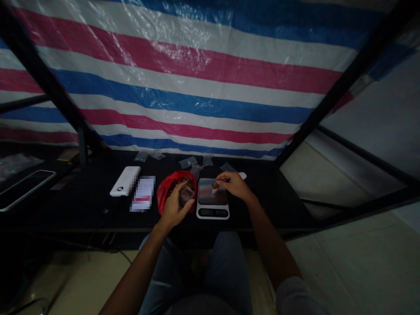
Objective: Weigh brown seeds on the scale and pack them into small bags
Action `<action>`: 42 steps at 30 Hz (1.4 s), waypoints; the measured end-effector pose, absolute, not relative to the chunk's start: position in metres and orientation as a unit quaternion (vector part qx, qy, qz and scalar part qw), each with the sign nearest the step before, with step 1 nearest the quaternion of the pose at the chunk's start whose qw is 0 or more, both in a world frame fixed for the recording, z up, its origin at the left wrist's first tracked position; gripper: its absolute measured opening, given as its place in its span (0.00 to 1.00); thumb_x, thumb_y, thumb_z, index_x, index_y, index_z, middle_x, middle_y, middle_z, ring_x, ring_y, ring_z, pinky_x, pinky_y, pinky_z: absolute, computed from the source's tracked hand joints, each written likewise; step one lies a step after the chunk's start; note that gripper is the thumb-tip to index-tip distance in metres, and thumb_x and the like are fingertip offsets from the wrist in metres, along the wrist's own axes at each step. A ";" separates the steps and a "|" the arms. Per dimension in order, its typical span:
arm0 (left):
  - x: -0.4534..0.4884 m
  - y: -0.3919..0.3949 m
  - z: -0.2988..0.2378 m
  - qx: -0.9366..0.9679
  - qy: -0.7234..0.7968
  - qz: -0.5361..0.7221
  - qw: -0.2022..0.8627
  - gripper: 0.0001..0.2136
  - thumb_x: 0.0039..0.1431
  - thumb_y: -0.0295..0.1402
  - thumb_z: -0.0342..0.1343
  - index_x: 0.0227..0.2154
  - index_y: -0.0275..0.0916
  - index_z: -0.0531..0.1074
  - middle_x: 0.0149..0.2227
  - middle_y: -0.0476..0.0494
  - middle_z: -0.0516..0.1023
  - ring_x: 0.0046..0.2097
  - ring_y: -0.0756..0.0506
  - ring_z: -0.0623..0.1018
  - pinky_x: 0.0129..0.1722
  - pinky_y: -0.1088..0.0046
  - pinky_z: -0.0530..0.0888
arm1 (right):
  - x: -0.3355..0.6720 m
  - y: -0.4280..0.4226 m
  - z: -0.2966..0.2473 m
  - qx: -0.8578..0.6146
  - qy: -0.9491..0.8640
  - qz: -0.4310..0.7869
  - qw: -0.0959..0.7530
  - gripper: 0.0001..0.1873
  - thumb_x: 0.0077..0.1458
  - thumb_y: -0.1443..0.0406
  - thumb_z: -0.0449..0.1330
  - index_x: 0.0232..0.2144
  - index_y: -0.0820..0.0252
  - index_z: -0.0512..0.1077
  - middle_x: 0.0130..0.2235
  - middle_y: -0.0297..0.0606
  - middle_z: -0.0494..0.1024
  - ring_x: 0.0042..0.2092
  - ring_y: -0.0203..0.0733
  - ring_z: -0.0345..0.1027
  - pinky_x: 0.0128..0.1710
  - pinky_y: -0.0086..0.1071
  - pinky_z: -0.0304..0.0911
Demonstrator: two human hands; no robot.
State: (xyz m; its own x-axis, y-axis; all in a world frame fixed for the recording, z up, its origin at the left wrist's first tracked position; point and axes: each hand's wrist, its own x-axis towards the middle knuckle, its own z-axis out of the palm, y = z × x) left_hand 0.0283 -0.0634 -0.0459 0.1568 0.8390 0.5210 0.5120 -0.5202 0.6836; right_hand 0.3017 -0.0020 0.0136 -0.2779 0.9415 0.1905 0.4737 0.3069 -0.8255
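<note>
Holding brown pieces (172, 188): red bag (162, 194) beneath left fingers (187, 206) grasping clear box (187, 194); container (214, 190) on scale (206, 197), right fingers' (226, 176) grip unclear.

A long, black, flat-topped table (274, 190) is stretching from left to right. Toward its left, a white oblong device with rounded corners (125, 181) is lying just beside a pale flat rectangle blurred into blocks (143, 192). At the middle, an open red plastic bag (162, 192) is sitting, with a white digital scale with a shiny metal plate (206, 192) standing just to its right. Along the far edge, several small clear plastic bags (187, 162) are lying scattered.
</note>
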 end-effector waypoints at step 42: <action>0.065 -0.017 0.009 0.844 0.435 0.248 0.191 0.35 0.61 0.49 0.59 0.67 0.39 0.59 0.64 0.34 0.70 0.61 0.34 0.75 0.60 0.56 0.71 | 0.297 -0.008 0.030 -0.410 -0.831 0.234 0.294 0.18 0.51 0.70 0.68 0.46 0.59 0.78 0.46 0.42 0.81 0.49 0.47 0.74 0.55 0.43 0.65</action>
